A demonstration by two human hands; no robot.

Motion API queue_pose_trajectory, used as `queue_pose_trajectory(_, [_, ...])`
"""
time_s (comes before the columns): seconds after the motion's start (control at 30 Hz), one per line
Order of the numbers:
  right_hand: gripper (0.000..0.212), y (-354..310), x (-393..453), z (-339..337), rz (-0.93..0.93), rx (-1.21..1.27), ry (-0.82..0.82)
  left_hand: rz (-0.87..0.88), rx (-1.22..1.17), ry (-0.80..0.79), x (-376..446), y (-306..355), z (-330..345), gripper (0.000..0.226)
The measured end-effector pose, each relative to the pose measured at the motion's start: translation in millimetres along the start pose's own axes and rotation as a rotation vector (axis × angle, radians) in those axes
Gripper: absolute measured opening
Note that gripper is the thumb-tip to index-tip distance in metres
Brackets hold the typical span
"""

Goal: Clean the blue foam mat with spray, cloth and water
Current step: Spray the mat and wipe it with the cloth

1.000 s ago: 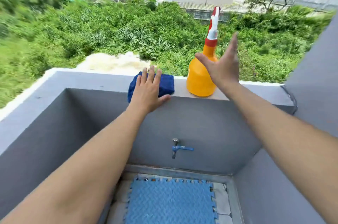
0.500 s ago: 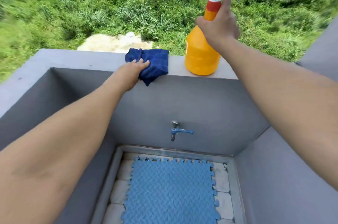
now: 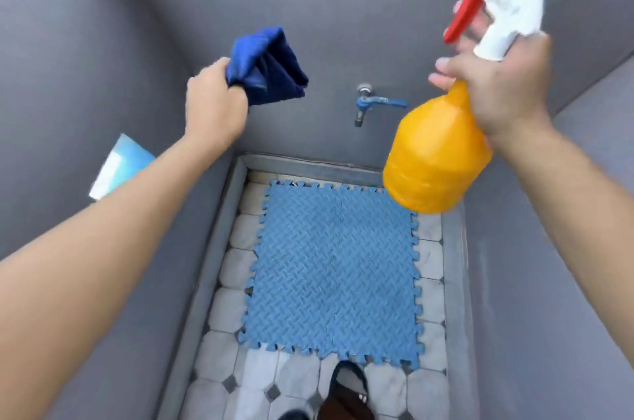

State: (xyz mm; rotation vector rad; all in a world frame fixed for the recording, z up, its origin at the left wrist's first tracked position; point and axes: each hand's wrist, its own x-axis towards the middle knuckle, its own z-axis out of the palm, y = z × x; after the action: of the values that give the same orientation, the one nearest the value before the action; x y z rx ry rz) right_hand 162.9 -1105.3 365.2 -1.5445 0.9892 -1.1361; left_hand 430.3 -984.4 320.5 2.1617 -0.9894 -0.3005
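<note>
The blue foam mat (image 3: 334,272), with jigsaw edges, lies flat on the tiled floor at the bottom of the grey-walled nook. My left hand (image 3: 214,104) grips a crumpled dark blue cloth (image 3: 267,68) in the air, up and left of the mat. My right hand (image 3: 497,83) holds an orange spray bottle (image 3: 435,159) by its neck, tilted, with its white and red trigger head at the top right. The bottle hangs over the mat's far right corner. A blue tap (image 3: 372,104) sticks out of the back wall between my hands.
Grey walls close in on the left, back and right. White tiles (image 3: 240,268) with small dark diamonds and a raised grey curb surround the mat. A pale blue and white flat thing (image 3: 118,169) leans by the left wall. A foot in a dark sandal (image 3: 346,388) stands at the mat's near edge.
Both hands lifted the cloth and the spray bottle off the wall ledge and brought them down over the mat. The view tilted down from the greenery to the floor.
</note>
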Motion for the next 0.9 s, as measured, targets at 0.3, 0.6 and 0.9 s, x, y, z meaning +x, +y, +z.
queue_pose_trajectory(0.3, [0.017, 331.1, -196.7, 66.6, 0.507, -0.248, -0.268, -0.295, 0.045, -0.003, -164.2, -293.5, 168.2, 0.040])
queue_pose_trajectory(0.6, [0.042, 527.1, -270.9, 110.9, 0.568, -0.573, -0.467, -0.131, 0.480, -0.463, -314.2, -529.7, 361.1, 0.088])
queue_pose_trajectory(0.9, [0.037, 542.7, -262.5, 134.3, 0.483, -0.569, -0.458, 0.032, 0.546, -0.317, -292.5, -553.6, 391.6, 0.092])
